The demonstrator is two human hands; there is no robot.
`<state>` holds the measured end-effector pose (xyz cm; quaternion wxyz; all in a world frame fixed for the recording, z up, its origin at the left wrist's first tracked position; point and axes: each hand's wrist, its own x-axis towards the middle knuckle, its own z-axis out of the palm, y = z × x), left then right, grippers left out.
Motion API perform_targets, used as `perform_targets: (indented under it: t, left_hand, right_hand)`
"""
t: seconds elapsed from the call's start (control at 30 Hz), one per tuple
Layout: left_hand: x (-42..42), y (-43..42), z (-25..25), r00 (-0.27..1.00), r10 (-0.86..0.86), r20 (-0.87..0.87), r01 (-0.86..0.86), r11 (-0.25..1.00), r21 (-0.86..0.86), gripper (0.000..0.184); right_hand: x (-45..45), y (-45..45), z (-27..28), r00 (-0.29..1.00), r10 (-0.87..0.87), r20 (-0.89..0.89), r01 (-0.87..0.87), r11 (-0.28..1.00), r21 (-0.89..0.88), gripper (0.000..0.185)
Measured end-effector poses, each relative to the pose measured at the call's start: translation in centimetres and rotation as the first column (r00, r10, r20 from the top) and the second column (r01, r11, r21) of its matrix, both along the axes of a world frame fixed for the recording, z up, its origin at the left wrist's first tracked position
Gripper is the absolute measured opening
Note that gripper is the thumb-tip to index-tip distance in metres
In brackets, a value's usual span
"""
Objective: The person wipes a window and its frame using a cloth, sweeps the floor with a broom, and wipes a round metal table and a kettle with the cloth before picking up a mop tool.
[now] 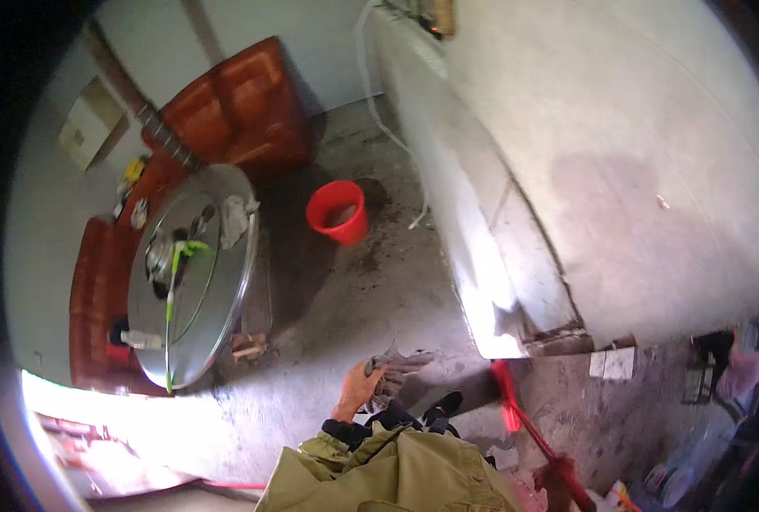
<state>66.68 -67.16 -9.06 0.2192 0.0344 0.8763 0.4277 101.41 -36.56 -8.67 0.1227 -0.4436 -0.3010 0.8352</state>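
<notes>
Low in the middle of the head view, my left hand (358, 388) is bare and reaches across to a grey glove, its fingers closed on the glove's cuff or back. The grey glove (392, 375) covers my right hand (388, 384), whose fingers point to the right and look partly extended. Both hands are close together in front of my olive jacket (397, 474), above the concrete floor. Glove fabric hides much of the right hand, and the fingertips are blurred.
A red bucket (338, 212) stands on the floor ahead. An oval table (226, 316) with a kettle and green-handled item is at left, beside a brown sofa (260, 111). A white partition (473, 196) rises ahead right. A red-handled tool (537, 435) lies at lower right.
</notes>
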Motion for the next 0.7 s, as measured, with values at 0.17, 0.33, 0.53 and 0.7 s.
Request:
perform_targets:
  t: [0.17,0.33,0.53,0.7]
  left_hand:
    - [1.4,-7.4,-0.1,0.942,0.333,0.034,-0.33,0.941,-0.074,0.035]
    - [2.4,-13.7,-0.7,0.837,0.546,-0.031,-0.547,0.834,-0.073,0.035]
    - [3.2,-19.7,0.2,0.72,0.684,0.119,-0.693,0.699,0.179,0.026]
    - [4.9,-25.0,-0.3,0.695,0.697,0.174,-0.717,0.655,0.239,0.027]
  right_hand:
    - [-4.0,0.3,3.9,0.975,0.198,0.099,-0.202,0.979,0.036,0.052]
    - [-11.0,-0.7,7.6,0.912,0.391,0.125,-0.403,0.91,0.096,0.053]
    - [-20.1,-5.4,10.7,0.804,0.587,0.091,-0.594,0.787,0.168,0.053]
    - [-26.9,-9.7,11.7,0.72,0.693,0.036,-0.681,0.695,0.23,0.053]
